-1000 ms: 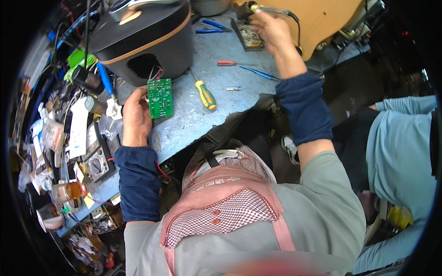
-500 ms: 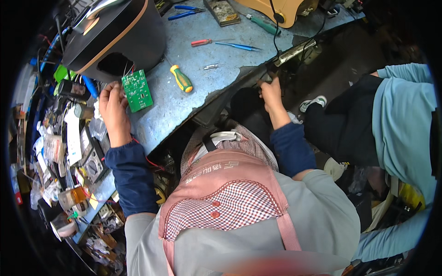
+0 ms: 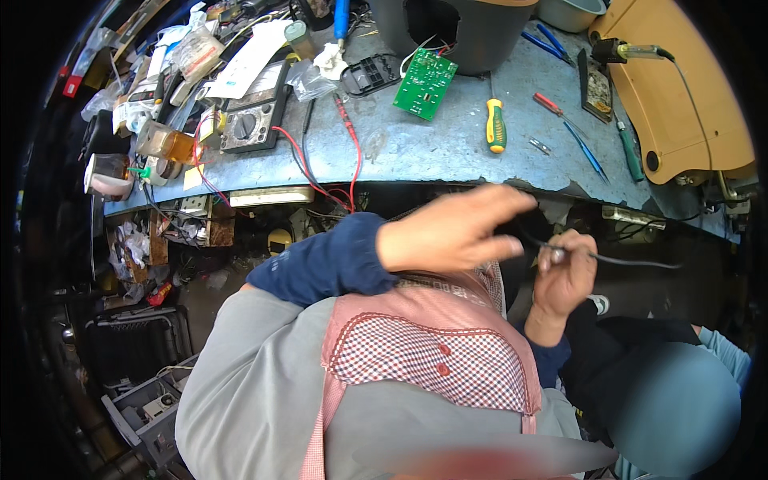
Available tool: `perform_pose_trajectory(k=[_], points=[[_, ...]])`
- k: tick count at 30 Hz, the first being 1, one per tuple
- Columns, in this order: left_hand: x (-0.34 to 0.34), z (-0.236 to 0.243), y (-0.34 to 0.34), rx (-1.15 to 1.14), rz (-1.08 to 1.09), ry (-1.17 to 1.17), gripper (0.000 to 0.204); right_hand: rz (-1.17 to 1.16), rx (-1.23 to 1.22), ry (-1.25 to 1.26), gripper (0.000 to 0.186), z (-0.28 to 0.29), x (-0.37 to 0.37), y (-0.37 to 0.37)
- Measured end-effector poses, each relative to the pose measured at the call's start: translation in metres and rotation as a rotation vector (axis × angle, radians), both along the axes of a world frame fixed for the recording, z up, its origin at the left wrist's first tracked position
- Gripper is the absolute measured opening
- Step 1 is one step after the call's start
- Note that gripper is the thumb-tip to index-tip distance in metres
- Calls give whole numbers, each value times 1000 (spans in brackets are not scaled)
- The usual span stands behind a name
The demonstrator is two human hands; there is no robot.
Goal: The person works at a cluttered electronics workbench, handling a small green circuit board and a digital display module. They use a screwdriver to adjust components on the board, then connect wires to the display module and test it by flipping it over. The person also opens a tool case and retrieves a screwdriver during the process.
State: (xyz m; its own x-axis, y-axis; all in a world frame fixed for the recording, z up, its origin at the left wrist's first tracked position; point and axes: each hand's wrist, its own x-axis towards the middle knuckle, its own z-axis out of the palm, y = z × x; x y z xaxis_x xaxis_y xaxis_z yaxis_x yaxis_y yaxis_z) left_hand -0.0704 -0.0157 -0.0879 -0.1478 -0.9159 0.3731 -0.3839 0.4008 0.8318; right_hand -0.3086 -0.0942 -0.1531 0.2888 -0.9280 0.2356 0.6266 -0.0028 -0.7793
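My left hand (image 3: 454, 230) is raised in front of my apron with its fingers stretched out and apart, close to my right hand. Pinched between the fingers of my right hand (image 3: 566, 276) is a thin black cable (image 3: 632, 262), its free length running off to the right. Both hands are in front of the bench's near edge. On the bench, a green circuit board (image 3: 426, 85) leans at the opening of a dark appliance housing (image 3: 488, 32), with wires behind its top edge. A yellow-and-green screwdriver (image 3: 496, 128) lies right of the board.
On the blue bench (image 3: 384, 160) lie a multimeter (image 3: 250, 124) with red and black leads, blue tweezers (image 3: 586, 152), a red-handled screwdriver (image 3: 548, 104) and blue pliers (image 3: 549, 44). A tan appliance part (image 3: 680, 96) stands at right. Another person's sleeve (image 3: 724, 352) shows at lower right.
My view has swung left along the bench. My left hand has let go of the circuit board and come across toward my right hand, which now visibly holds the cable.
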Motion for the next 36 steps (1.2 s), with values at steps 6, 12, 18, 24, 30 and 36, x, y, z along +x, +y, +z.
perform_pose_trajectory(k=[6,12,18,24,30,36], points=[[-31,-20,-27,96,-401,-167,26,126,-152,-102,50,29,-13,17],[-60,15,-29,-117,-564,-139,19,4,-535,1073,55,-51,-39,22],[-53,9,-24,-135,-352,1,71,-475,-698,1297,25,-59,-69,20],[-56,-20,-24,-68,-215,-139,75,-138,-397,69,30,35,-71,26],[-73,-47,-25,170,-541,-15,29,34,-337,-64,38,33,-39,43],[-77,-36,-24,-54,-416,159,31,-170,-157,793,40,-1,-40,53]])
